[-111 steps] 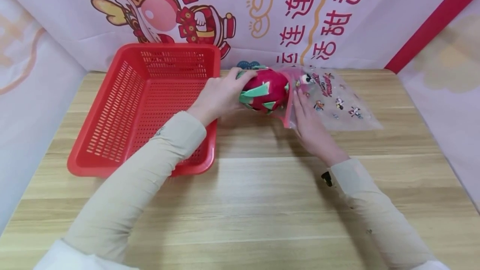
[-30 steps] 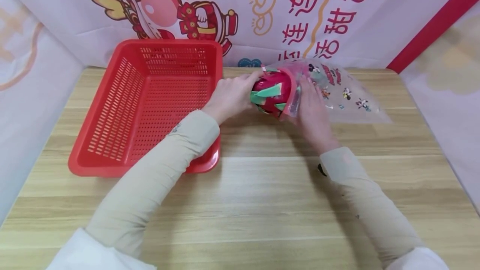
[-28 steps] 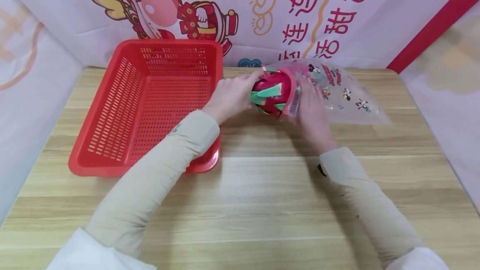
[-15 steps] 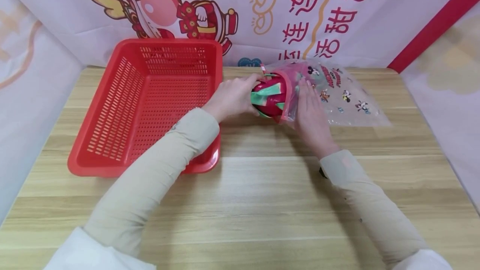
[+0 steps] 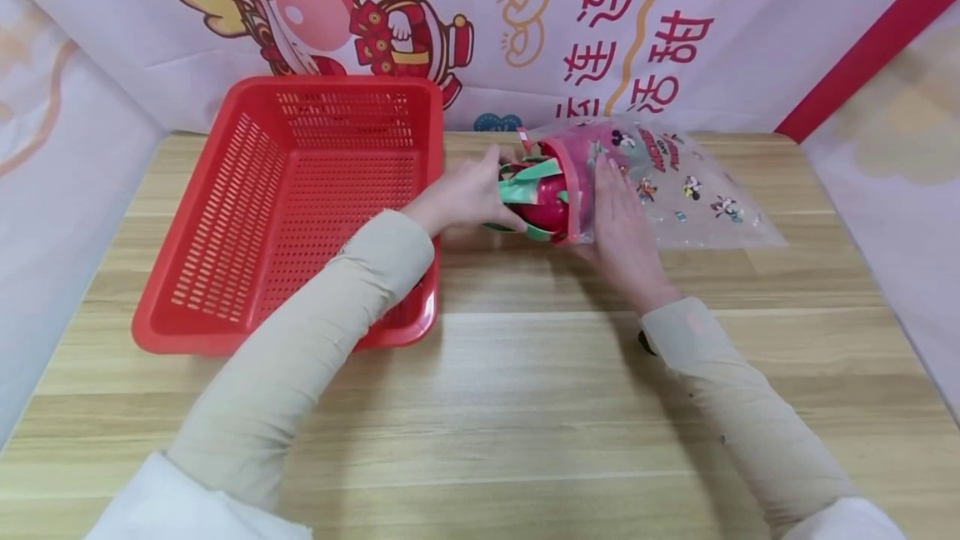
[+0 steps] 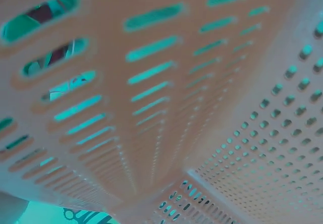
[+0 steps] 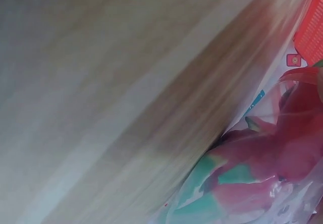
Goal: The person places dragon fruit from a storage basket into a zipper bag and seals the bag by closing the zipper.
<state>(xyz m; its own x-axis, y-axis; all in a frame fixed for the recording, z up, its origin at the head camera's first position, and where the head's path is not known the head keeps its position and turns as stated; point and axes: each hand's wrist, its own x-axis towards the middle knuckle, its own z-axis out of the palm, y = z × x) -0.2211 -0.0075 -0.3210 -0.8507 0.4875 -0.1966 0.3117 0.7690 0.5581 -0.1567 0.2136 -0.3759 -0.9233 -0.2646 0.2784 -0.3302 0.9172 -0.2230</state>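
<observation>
A pinkish-red dragon fruit (image 5: 551,200) with green scales lies partly inside a clear plastic bag (image 5: 693,190) with a pink rim and cartoon prints. In the head view my left hand (image 5: 468,194) grips the fruit's exposed left end, thumb below and fingers above. My right hand (image 5: 622,227) holds the bag near its mouth, fingers extended along its top and thumb low by the rim. Through the clear film (image 7: 272,168), the right wrist view shows red and green parts. The left wrist view shows only the basket wall (image 6: 151,82) in distorted colours, not the hand's grip.
A red perforated basket (image 5: 292,215) stands left of the bag, under my left forearm, with nothing seen inside. The wooden table (image 5: 510,415) extends toward me. A printed cloth (image 5: 525,32) hangs behind, close to basket and bag.
The dragon fruit has gone from outside the bag's mouth to partly inside it. Lately it has turned a little in my left hand. The bag's rim now lies around its middle.
</observation>
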